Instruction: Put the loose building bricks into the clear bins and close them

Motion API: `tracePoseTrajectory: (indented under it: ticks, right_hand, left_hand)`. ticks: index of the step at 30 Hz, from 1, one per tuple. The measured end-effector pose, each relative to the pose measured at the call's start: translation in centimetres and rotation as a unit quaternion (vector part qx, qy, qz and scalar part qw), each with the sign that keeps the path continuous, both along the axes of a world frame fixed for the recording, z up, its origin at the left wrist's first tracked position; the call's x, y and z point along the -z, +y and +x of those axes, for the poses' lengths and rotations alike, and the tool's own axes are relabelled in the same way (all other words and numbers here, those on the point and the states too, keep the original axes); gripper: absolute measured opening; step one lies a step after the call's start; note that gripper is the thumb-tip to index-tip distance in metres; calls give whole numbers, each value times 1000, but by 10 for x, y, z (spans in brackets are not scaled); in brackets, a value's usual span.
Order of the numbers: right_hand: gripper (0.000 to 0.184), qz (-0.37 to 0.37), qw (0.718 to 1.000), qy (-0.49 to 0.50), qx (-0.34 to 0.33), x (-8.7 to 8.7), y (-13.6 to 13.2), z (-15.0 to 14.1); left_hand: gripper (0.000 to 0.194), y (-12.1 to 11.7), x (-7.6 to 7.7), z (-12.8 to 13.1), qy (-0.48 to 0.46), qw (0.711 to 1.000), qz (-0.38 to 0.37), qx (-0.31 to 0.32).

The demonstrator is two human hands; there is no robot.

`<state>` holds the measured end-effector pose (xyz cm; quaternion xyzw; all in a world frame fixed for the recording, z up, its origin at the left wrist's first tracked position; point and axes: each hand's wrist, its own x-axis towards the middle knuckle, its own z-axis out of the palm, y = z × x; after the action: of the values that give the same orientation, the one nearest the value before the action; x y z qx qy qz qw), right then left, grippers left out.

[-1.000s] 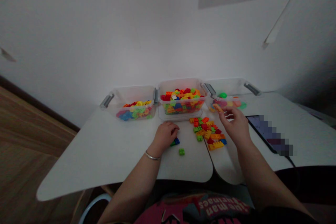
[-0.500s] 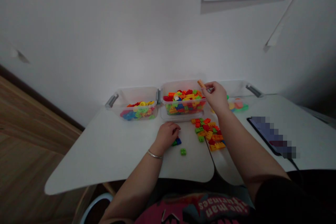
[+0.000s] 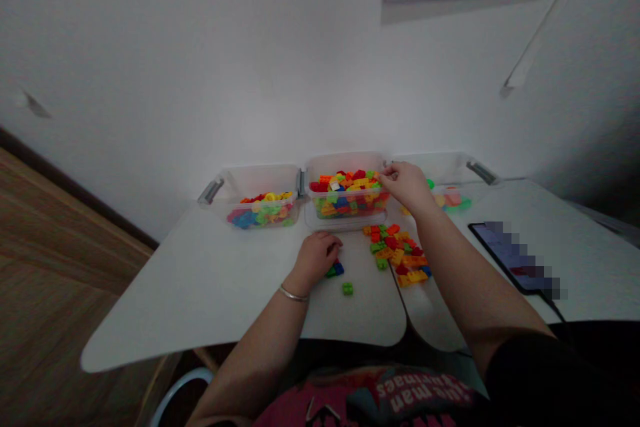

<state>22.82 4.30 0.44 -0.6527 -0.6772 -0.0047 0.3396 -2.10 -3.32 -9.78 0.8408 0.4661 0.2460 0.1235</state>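
Our right hand (image 3: 411, 188) reaches over the right end of the middle clear plastic bin (image 3: 345, 161), its thumb and fingertips drawn close together by the rim; we cannot tell whether they pinch anything. Below the fingertips, the bin holds a heap of red, orange, yellow, green, blue and white plastic bricks (image 3: 356, 185), and a clear plastic lid-like piece (image 3: 310, 222) shows beneath it.

Our left hand (image 3: 316, 257) is low over the white bench (image 3: 225, 280) with its fingers curled, a silver bangle (image 3: 294, 294) at the wrist. Just beside and partly under its fingers are small dark blue and green bricks (image 3: 339, 269); we cannot tell whether the hand grips them. A single bright green brick (image 3: 347, 289) sits near them, closer to us.

To the right of these, a loose pile of orange, red, green, yellow and blue bricks (image 3: 397, 255) spreads across the dark seam in the bench, in front of the middle bin. The left clear bin with a grey handle (image 3: 260, 177) contains mixed coloured pieces (image 3: 270, 209). The right clear bin (image 3: 445, 163), partly hidden by our right hand, holds green and orange pieces (image 3: 453, 198). A dark-framed device with a lit screen (image 3: 505, 253) lies at the right, with a black cable at its near end.
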Motion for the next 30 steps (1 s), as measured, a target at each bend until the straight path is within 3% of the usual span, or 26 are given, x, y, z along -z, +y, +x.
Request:
tracePoseTrajectory:
  ticks: [4,7,10,14,17,22,30]
  right_hand:
    - [19,88,995,32,-44,-6,-23,-5]
    - [14,119,985,50,-117,1,-55,-21]
    - [12,54,976,64,-202,25,-87,-42]
    - [10,-56,947,-11,-315,61,-115,-66]
    - [20,-111,918,-77,-372,73,-123,-74]
    - [33,-139,905,-141,-377,73,-127,-74]
    - [25,-141,917,-198,-316,78,-123,-67]
  left_hand:
    - [18,1,2,-1,-11,1000,-1,2]
    - [19,3,4,-2,-33,999,-9,-13]
    - [20,6,6,-2,-71,996,-21,-39]
    - [19,6,5,-2,-107,991,-28,-73]
    - [19,5,4,-3,-109,989,-25,-96]
    - [19,5,1,-3,-100,988,-24,-114]
    - [22,-2,-10,-4,36,984,-21,-174]
